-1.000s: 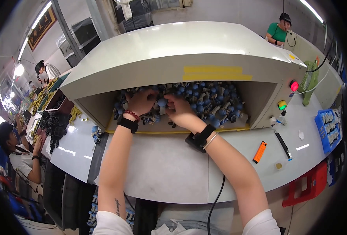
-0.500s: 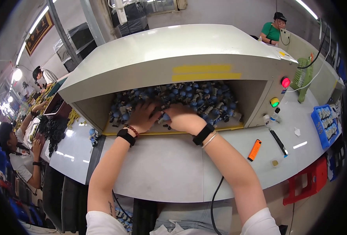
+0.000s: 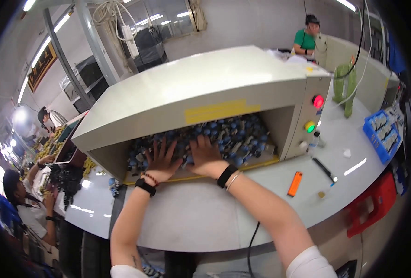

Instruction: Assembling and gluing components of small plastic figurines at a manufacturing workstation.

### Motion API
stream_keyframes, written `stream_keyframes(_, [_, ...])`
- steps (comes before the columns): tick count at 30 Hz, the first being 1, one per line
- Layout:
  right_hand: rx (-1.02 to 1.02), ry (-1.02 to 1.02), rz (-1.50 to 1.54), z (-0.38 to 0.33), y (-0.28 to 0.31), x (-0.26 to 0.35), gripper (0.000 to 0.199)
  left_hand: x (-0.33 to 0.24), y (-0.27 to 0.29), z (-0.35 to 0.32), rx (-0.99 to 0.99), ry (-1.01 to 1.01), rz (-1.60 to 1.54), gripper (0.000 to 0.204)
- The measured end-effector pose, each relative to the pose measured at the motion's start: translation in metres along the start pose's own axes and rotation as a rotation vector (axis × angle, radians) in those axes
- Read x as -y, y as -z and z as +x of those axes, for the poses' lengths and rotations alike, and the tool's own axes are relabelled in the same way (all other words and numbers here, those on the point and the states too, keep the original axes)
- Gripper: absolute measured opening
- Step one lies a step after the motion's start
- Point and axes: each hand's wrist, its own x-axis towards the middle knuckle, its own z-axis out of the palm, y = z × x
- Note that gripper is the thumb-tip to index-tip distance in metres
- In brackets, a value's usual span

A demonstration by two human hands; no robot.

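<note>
Inside the open front of a pale metal box [image 3: 205, 74] lies a heap of small blue and grey figurines [image 3: 235, 139]. My left hand [image 3: 162, 160] rests on the left part of the heap, palm down with its fingers spread. Beside it, my right hand [image 3: 204, 155] lies on the same pile, fingers stretched out and apart. Neither hand is closed round a figurine. The figurines under both palms are hidden. A yellow edge [image 3: 205, 177] runs along the bottom of the opening, below my wrists.
Right of the box lie an orange-handled cutter [image 3: 295, 184], a black pen-like tool [image 3: 324, 170] and a blue basket [image 3: 368, 125] of small parts. A lone figurine [image 3: 114, 186] stands left. A red stool [image 3: 375, 204] is at the lower right. Co-workers sit left and far right.
My fingers, bunched among the figurines before, now lie spread on the heap. The whole view has tilted and shifted, so the box sits lower in it.
</note>
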Motion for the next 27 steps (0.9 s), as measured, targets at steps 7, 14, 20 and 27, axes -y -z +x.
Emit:
stream_keyframes(7, [0.052, 0.075, 0.048, 0.000, -0.007, -0.003, 0.065, 0.020, -0.011, 0.036, -0.053, 0.098, -0.040, 0.047])
stream_keyframes(14, [0.218, 0.032, 0.007, 0.000, 0.001, 0.004, 0.060, 0.028, -0.036, 0.028, -0.097, -0.147, -0.218, 0.049])
stream_keyframes(20, [0.051, 0.025, 0.024, -0.002, -0.013, 0.000, 0.064, 0.042, -0.039, 0.040, -0.095, -0.059, -0.293, 0.064])
stream_keyframes(27, [0.116, -0.059, -0.078, -0.007, -0.015, -0.009, 0.070, 0.002, 0.011, 0.046, 0.132, -0.001, -0.341, 0.063])
